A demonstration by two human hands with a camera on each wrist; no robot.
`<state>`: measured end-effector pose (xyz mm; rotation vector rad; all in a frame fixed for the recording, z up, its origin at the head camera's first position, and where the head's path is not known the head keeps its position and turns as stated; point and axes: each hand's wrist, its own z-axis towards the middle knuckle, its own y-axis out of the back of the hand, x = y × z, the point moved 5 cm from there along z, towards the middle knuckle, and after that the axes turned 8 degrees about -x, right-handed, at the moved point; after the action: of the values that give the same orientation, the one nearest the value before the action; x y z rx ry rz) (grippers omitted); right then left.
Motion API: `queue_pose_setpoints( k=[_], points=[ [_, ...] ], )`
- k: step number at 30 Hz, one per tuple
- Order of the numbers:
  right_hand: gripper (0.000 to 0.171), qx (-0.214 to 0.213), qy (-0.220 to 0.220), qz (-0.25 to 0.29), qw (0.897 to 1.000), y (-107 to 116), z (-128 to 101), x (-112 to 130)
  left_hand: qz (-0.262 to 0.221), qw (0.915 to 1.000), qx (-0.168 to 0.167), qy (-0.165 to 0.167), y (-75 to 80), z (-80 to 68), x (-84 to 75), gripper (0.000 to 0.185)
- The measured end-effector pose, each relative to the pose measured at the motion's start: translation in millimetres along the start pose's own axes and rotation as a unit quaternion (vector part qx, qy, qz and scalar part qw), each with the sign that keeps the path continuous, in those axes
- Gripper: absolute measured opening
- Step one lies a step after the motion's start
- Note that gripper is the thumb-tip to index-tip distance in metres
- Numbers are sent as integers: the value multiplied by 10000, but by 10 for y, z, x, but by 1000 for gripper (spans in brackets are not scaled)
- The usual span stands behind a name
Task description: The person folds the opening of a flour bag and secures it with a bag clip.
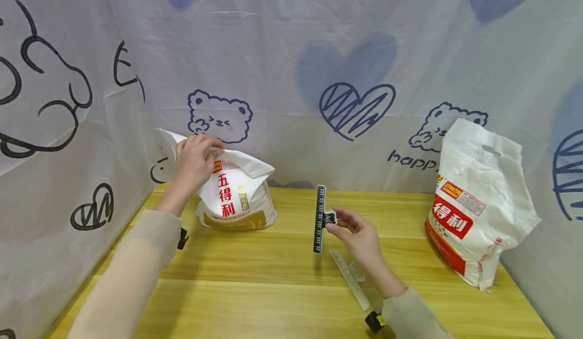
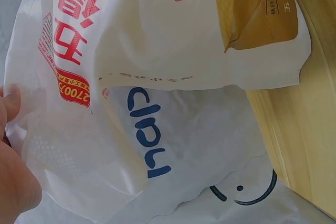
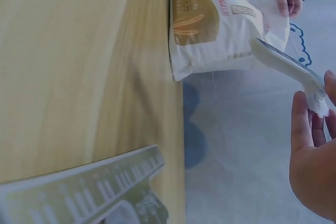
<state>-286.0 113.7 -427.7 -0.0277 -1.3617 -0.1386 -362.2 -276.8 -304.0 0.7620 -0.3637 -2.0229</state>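
On the left of the table stands a white flour bag (image 1: pixel 255 197) with red lettering and a gold band. My left hand (image 1: pixel 193 163) grips its top edge; in the left wrist view, the thumb presses against the plastic. The upper part of the bag leans over to the left. My right hand (image 1: pixel 362 240) pinches a long black-and-white bag clip (image 1: pixel 320 220) by its handle, holding it above the table. The clip points toward the bag in the right wrist view. Under it lies a second, pale bag clip (image 1: pixel 349 281), close to my right wrist.
A taller white flour bag (image 1: pixel 478 202) with a red label stands at the right side of the wooden table (image 1: pixel 237 298). Pale curtains (image 1: pixel 282 101) printed with bears and hearts hang behind and along the sides.
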Motion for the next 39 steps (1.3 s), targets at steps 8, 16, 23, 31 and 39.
queue_pose_setpoints(
  k=[8,16,23,31,39],
  points=[
    [43,-149,118,165,9997,-49,113,61,38,10000,9,7,-1,5,19,8],
    [46,-98,225,220,9995,-140,222,152,36,10000,12,3,-8,3,33,8],
    [45,-6,508,193,9985,-242,303,248,53,10000,15,13,-5,3,39,8],
    [43,188,831,175,9962,-380,421,368,85,9999,42,50,4,6,41,9],
    [41,456,987,188,9939,-500,496,507,82,9999,87,43,4,-8,17,9]
  ],
)
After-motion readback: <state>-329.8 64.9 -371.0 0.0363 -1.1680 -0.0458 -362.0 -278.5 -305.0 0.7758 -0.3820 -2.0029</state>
